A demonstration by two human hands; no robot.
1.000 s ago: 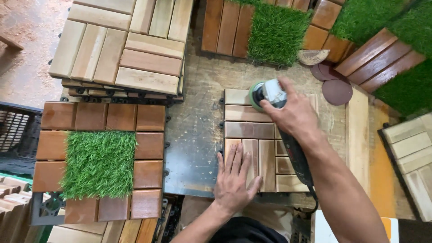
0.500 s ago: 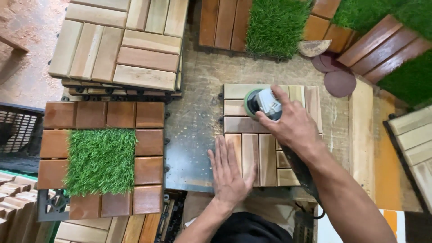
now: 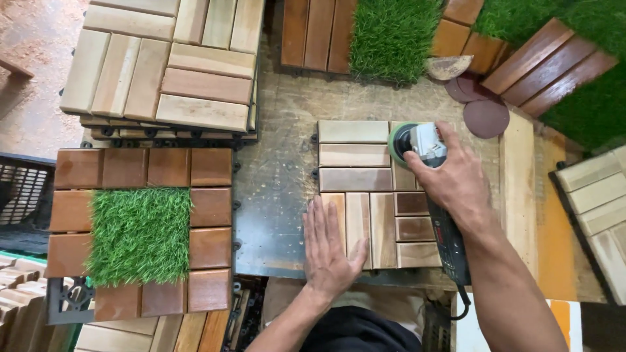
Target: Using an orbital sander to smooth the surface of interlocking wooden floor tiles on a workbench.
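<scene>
A square wooden slat tile (image 3: 355, 168) lies on a worn metal-topped bench (image 3: 274, 195). My left hand (image 3: 329, 248) presses flat on the tile's near left corner, fingers spread. My right hand (image 3: 447, 179) grips a handheld angle grinder (image 3: 417, 142) whose green-rimmed disc rests on the tile's far right part. The grinder's dark body (image 3: 450, 251) and cord run back under my right forearm.
A brown tile with a grass square (image 3: 140, 231) lies left. A stack of pale tiles (image 3: 166, 65) sits at the far left. Grass-and-wood tiles (image 3: 391, 36) and round sanding discs (image 3: 486, 117) lie beyond. A black crate (image 3: 19, 195) stands at the left edge.
My right hand has slid the grinder across the far part of the tile. My left hand stays pressed on the near left corner. The view shifted slightly.
</scene>
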